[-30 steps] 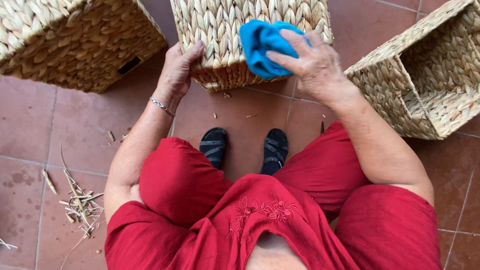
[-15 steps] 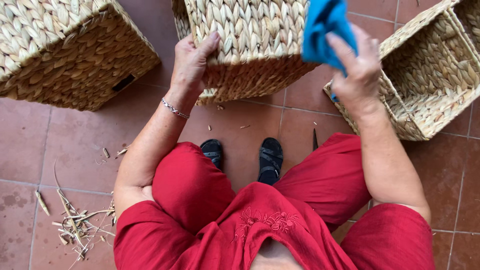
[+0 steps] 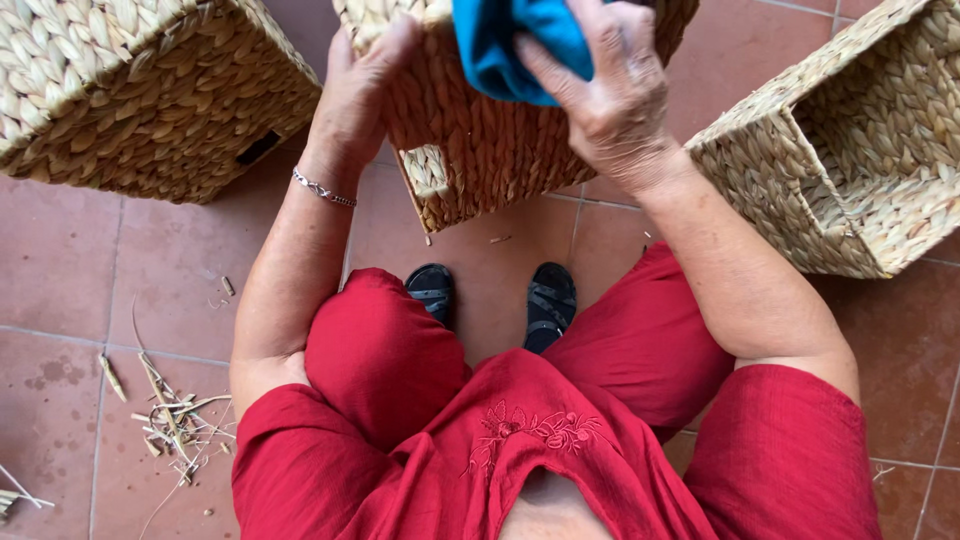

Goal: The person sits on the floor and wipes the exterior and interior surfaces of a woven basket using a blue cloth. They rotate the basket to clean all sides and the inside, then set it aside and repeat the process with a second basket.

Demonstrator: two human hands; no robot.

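Two hands work on one square woven straw basket (image 3: 490,150), which sits tilted on the terracotta floor tiles (image 3: 180,270) just in front of my knees, its near corner lifted toward me. My right hand (image 3: 610,100) is closed around a bunched bright blue cloth (image 3: 510,45), fingers and thumb clamped on the fabric and pressing it against the basket's upper side. My left hand (image 3: 358,95) lies flat and open along the basket's left edge, fingers together, steadying it; a thin silver bracelet (image 3: 323,188) circles that wrist. Below the basket I see my black sandals (image 3: 490,300) side by side on the tiles, between red trouser legs (image 3: 385,360), with an embroidered red blouse (image 3: 520,450) nearest the camera. A second woven basket (image 3: 140,90) stands to the left, apart from the first, with a dark slot in its side. A third woven basket (image 3: 860,150) lies on its side to the right, its opening facing inward. Loose bits of dry straw (image 3: 170,420) are scattered on the tiles at lower left.
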